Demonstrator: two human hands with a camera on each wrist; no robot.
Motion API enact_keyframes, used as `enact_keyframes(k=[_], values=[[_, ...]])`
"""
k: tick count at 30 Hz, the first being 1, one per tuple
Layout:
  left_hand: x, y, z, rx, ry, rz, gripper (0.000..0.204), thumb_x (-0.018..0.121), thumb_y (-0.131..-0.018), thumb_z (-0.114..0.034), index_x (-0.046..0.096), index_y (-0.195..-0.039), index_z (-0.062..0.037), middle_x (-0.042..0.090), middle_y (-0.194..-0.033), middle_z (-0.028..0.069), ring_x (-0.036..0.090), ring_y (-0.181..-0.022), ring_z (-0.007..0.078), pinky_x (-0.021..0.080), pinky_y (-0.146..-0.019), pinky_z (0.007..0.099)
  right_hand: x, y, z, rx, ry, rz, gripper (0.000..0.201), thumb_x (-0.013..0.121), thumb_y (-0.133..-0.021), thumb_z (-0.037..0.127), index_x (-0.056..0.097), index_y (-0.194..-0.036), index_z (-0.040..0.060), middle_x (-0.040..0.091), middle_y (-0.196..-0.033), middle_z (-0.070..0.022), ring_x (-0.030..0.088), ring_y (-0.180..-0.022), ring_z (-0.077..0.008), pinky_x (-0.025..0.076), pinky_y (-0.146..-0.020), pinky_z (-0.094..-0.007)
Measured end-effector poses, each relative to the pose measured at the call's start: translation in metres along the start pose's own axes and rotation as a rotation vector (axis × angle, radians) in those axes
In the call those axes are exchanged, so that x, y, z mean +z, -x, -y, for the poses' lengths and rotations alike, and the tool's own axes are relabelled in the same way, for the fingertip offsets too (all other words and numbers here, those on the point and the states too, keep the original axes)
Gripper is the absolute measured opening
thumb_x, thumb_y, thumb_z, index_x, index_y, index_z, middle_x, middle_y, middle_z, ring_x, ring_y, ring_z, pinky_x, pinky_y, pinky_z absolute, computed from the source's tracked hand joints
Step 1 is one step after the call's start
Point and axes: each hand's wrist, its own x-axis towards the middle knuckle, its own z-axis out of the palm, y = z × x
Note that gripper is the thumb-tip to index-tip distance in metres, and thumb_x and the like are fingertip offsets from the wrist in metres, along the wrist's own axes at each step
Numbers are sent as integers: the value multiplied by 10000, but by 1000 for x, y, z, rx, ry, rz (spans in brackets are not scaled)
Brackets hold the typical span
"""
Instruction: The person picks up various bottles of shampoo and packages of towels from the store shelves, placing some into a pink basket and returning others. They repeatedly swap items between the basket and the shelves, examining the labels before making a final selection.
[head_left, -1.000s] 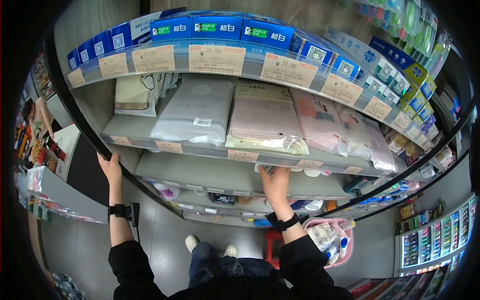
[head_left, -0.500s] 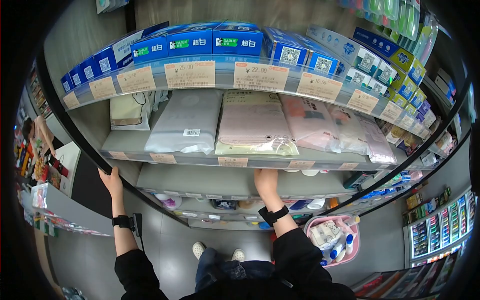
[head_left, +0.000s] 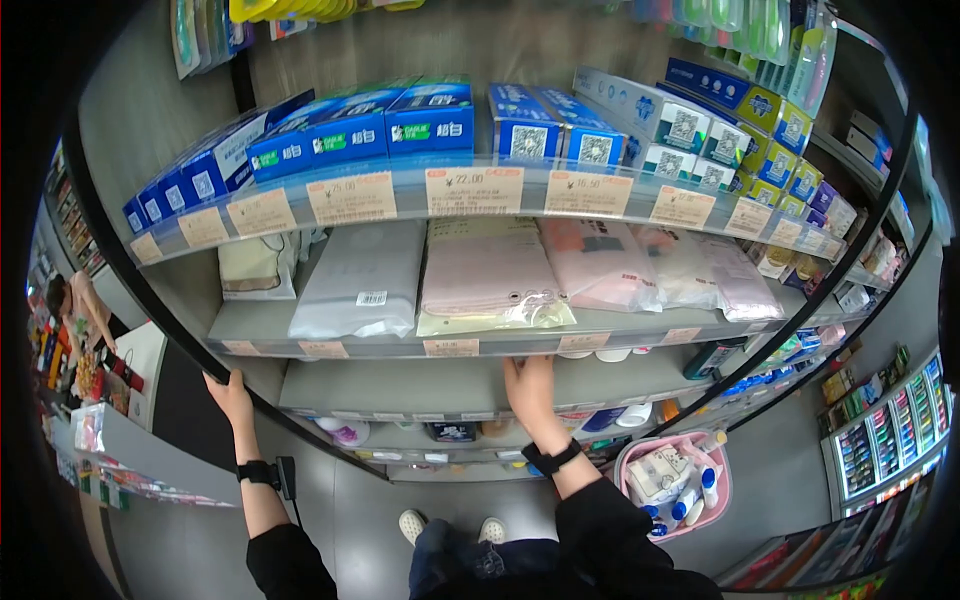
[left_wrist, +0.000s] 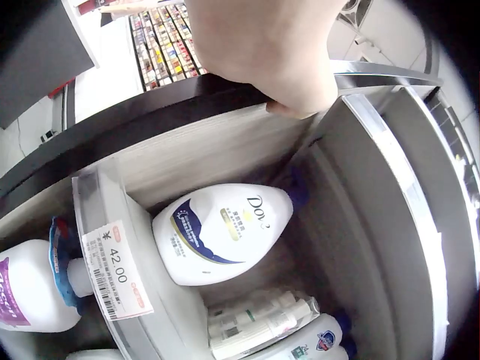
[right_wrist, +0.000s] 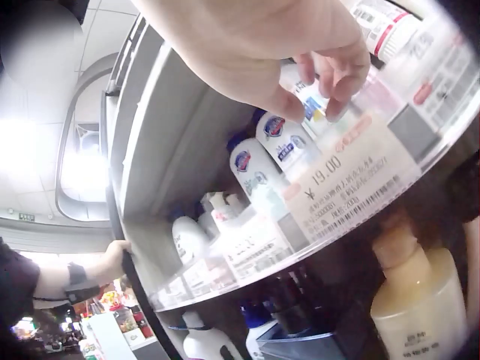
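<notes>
My left hand grips the black edge post at the shelf's left side. In the left wrist view, its thumb is hooked over that post, above a white Dove bottle inside the shelf. My right hand reaches under the shelf board of bagged towels, which hides its fingertips from the head view. The right wrist view has these fingers loosely bent, with thumb apart, around the front of a white bottle with a blue and yellow label. Two white Safeguard bottles stand beside it, behind a 19.00 price tag.
Bagged towels lie on the board above, and toothpaste boxes higher up. A pink basket with bottles and a package stands on the floor at right. At far left, a person is near a counter.
The head view has tilted up and shifted, so the shelves appear lower. My right hand has moved left along the shelf, from a small white item. My left hand stays on the post.
</notes>
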Motion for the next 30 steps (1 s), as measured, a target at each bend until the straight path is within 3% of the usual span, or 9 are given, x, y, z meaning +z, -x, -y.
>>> enact_keyframes(k=[3, 5, 7, 11, 13, 19, 23, 25, 30], values=[[-3, -5, 19, 18, 18, -10, 545, 514, -762, 33, 424, -1297, 85, 551, -1227, 177, 523, -1135, 269, 351, -1022, 316, -43, 14, 23, 162, -204, 100, 205, 646, -825, 66, 581, -992, -34, 606, -820, -176, 592, -746, -323, 480, -680, -392], [-5, -4, 26, 2, 15, -4, 541, 515, -765, 23, 429, -1296, 85, 551, -1219, 170, 526, -1118, 267, 358, -1012, 318, -69, 32, 22, 236, -288, 229, 155, 656, -837, 50, 584, -963, -4, 552, -716, -55, 526, -617, -122, 431, -571, -265], [-2, -2, 18, 13, 33, -12, 514, 516, -767, 12, 452, -1272, 84, 559, -1188, 154, 532, -1090, 257, 371, -990, 315, -96, 54, 19, 380, -368, 379, 127, 665, -845, 57, 594, -941, 10, 565, -708, 1, 507, -607, -60, 428, -579, -233], [-6, -5, 28, -71, 66, 12, 531, 509, -785, 37, 422, -1306, 90, 548, -1221, 174, 538, -1108, 260, 368, -1005, 311, -135, 111, 10, 503, -399, 436, 120, 667, -848, 55, 602, -938, 10, 591, -724, 7, 526, -648, -46, 445, -602, -224], [-4, -3, 15, -57, 65, 25, 523, 508, -781, 34, 434, -1296, 93, 554, -1213, 167, 542, -1090, 250, 373, -991, 299, -149, 140, 4, 668, -333, 521, 128, 665, -849, 58, 609, -953, 8, 612, -745, 0, 560, -674, -50, 459, -621, -220], [-1, -1, 5, -75, 41, -9, 431, 528, -782, 18, 492, -1201, 114, 591, -1131, 151, 563, -1019, 238, 399, -940, 283, -178, 185, 16, 872, -289, 347, 146, 655, -838, 44, 624, -974, 2, 646, -781, -35, 592, -685, -86, 475, -651, -237], [-6, -3, 22, -83, 4, -2, 416, 537, -783, 22, 501, -1186, 117, 593, -1121, 147, 563, -1005, 229, 403, -934, 284, -181, 217, 26, 985, -288, 273, 148, 653, -841, 46, 618, -978, 2, 637, -768, -33, 600, -691, -87, 472, -650, -235], [-9, -5, 25, -94, -8, 19, 442, 556, -802, 10, 490, -1224, 120, 584, -1172, 169, 560, -1047, 253, 404, -956, 326, -181, 228, 38, 1027, -279, 276, 150, 653, -843, 50, 619, -981, 3, 640, -774, -36, 604, -693, -89, 473, -649, -236], [-5, -3, 21, -99, -17, 10, 394, 561, -814, 2, 515, -1184, 126, 597, -1128, 167, 567, -1004, 250, 420, -929, 326, -179, 242, 66, 1111, -217, 278, 161, 650, -847, 60, 621, -993, 0, 643, -779, -43, 613, -693, -100, 477, -648, -241]])
